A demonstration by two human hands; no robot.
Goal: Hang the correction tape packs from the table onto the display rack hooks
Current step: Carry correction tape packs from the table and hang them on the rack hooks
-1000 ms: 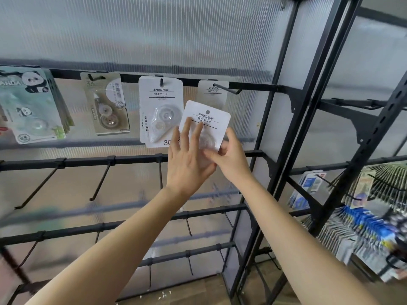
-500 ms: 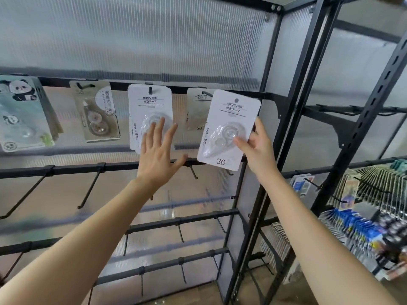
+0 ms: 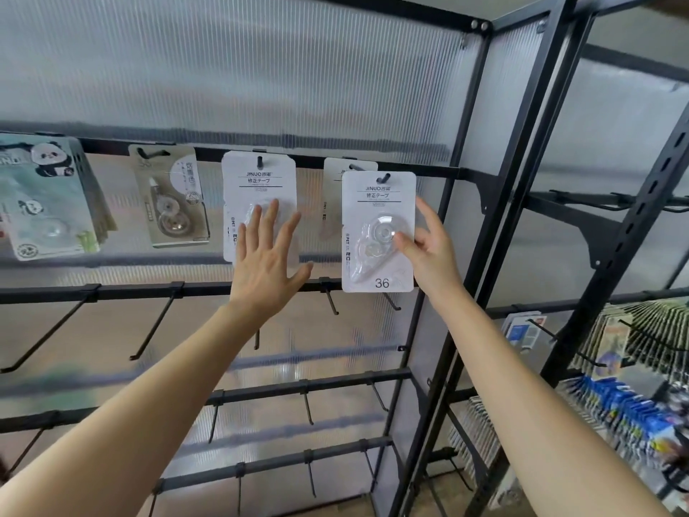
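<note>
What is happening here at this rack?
A person is hanging correction tape packs on a rack. The right hand pinches a white pack, its hole at the tip of the rightmost top hook. The left hand is open, fingers spread, over a hung pack beside it.

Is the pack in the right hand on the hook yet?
On: the hook tip pokes through the hole of the pack; the right hand pinches its edge.

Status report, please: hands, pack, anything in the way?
Left hand open, flat on hung pack. Right hand pinches held pack, hole at hook. Nothing blocks.
</note>
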